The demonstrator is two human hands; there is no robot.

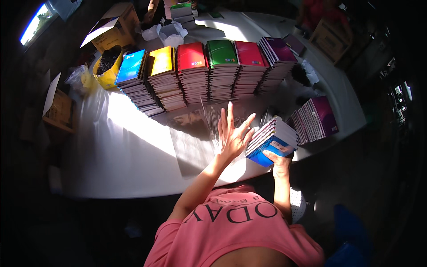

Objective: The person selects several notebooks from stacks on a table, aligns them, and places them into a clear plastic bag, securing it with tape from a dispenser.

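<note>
My right hand (281, 163) grips a small bundle of spiral notebooks (272, 139) near the table's front edge, thumb across the blue cover. The bundle is tilted, with its coil bindings toward the left. Just left of it, my left hand (233, 139) is raised with fingers spread and holds nothing that I can see. Beneath and beside that hand lies clear plastic film (192, 151), crinkled and shiny near the fingers. Whether the fingers touch the film I cannot tell. To the right of the bundle, more spiral notebooks with purple covers (324, 116) lean together.
Several tall notebook stacks stand in a row: blue (132, 64), yellow (161, 61), red (192, 54), green (222, 52), pink-red (250, 53), purple (279, 49). A yellow container (103, 79) with black contents and a cardboard box (118, 29) are at left. Other people work across the white table (102, 169).
</note>
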